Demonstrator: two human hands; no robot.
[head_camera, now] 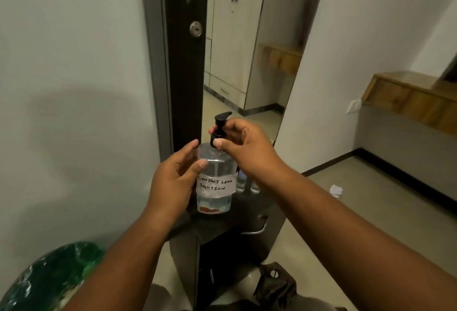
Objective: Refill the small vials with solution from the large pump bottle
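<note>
A clear pump bottle (pixel 214 202) with a black pump head (pixel 220 123) and a handwritten label "contact lens solution" stands on a small dark cabinet top (pixel 247 209). My left hand (pixel 173 182) wraps the bottle's left side. My right hand (pixel 243 147) pinches the black collar at the base of the pump. Two small clear vials (pixel 241 183) stand just behind the bottle on the right, partly hidden by my right wrist.
A dark door edge with a lock (pixel 196 29) rises right behind the bottle. The cabinet has a metal handle (pixel 257 228) on its front. A green plastic-lined bin (pixel 49 276) sits at lower left. White crumpled paper (pixel 336 190) lies on the floor to the right.
</note>
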